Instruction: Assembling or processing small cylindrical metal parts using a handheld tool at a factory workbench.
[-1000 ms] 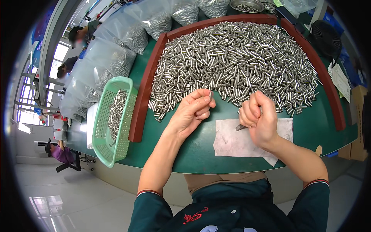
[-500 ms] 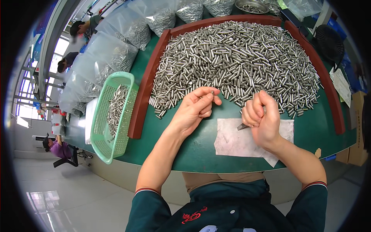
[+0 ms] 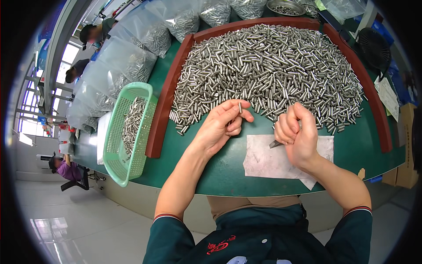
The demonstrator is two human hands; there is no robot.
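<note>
A short, shiny metal pin (image 3: pixel 240 108) is pinched between the thumb and fingers of my left hand (image 3: pixel 218 127), just in front of the near edge of a large heap of similar pins (image 3: pixel 268 66). My right hand (image 3: pixel 300 136) is closed in a fist above a smudged white cloth or paper sheet (image 3: pixel 263 163). From its underside pokes the flat grey tip of a tool (image 3: pixel 275 144); the fingers hide the rest, so its kind cannot be made out.
Dark red wooden rails (image 3: pixel 169 94) frame the heap on the green tabletop (image 3: pixel 211 176). To the left stands a green plastic basket (image 3: pixel 147 127) holding pins. Clear bags of pins (image 3: pixel 151 37) line the left and back. A black fan (image 3: pixel 373 48) is at the right; people work farther left.
The pin in my left hand has turned and shows more of its length, as the thumb and fingers shifted slightly. My right hand has barely moved.
</note>
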